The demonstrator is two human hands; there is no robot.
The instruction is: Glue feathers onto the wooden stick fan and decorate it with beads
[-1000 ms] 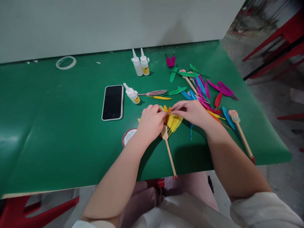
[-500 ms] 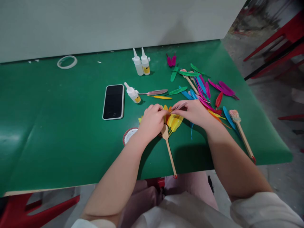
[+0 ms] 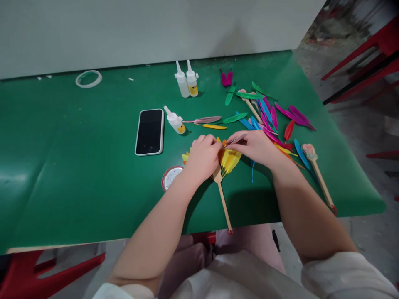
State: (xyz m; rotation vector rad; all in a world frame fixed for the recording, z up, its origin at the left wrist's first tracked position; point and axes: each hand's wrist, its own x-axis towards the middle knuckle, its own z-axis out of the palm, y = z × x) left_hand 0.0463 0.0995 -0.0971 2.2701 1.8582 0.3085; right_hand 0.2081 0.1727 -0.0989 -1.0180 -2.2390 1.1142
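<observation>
A fan of yellow and orange feathers (image 3: 231,161) on a wooden handle (image 3: 223,203) lies near the table's front edge. My right hand (image 3: 254,146) is closed in a pinch around a pale pink feather (image 3: 239,138) above the fan's right side. Over the fan's left half bends my left hand (image 3: 203,157), its fingers curled and its fingertips close to the near end of the pink feather. What sits between the left fingertips is hidden. A round white lid with a red rim (image 3: 171,177) lies beside my left wrist.
Beyond my hands stand several white glue bottles (image 3: 176,123). A phone (image 3: 149,132) and a tape ring (image 3: 89,79) lie to the left. Loose coloured feathers (image 3: 264,112) and a wooden-handled piece (image 3: 318,172) are at the right. Red chairs stand beyond the green table (image 3: 77,178).
My left hand has shifted slightly right, covering more of the fan's centre. My right hand keeps its pinch on the pink feather. The view has tilted very slightly.
</observation>
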